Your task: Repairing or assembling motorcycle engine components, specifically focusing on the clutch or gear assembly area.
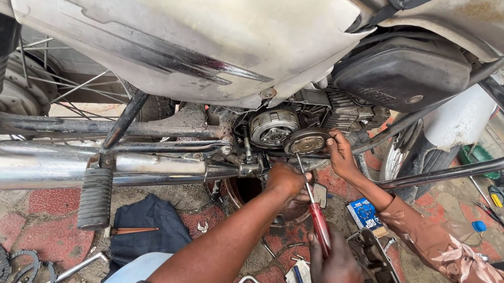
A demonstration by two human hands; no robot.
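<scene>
Right hand (337, 272), lower centre, clamped on the red-handled screwdriver (317, 215); its shaft runs up-left to the round clutch part (307, 144) at centre. Left hand (286, 178), nearer, closed beneath it. Another person's hand (341, 156) steadies that part.

My left hand (287, 180) covers the bolt under the engin, so I can't see what its fingers grip; at six o'clock the frame cuts my right hand (337, 270), and the screwdriver (316, 209) tip is too small to place
</scene>
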